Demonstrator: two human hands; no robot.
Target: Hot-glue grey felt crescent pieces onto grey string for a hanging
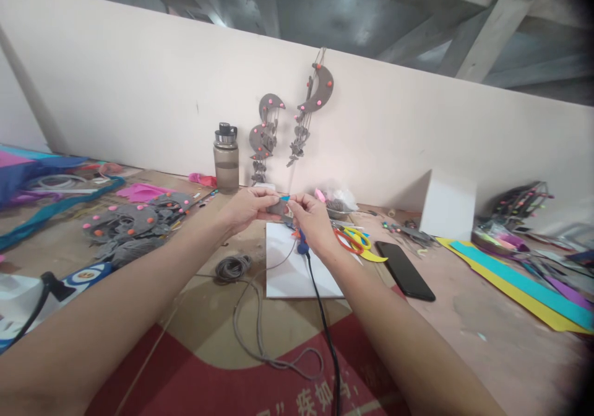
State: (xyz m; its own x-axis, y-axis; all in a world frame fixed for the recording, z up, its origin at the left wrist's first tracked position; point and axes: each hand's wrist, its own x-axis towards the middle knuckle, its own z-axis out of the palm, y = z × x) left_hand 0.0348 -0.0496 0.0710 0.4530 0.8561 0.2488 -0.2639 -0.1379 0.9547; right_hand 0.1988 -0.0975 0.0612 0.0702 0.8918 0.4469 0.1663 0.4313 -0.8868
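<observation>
Both hands (245, 210) pinch a small grey piece (276, 208), apparently felt.

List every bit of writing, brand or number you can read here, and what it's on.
"疾如" – on the red-printed board at the bottom edge; the next character, by the black cable, is unclear, and other marks nearby are cut off or too faint to read.
Blue-and-white item at left: printed emblem, too blurred to read.
Held grey piece: no readable text.
No brand or number is legible anywhere.
</observation>
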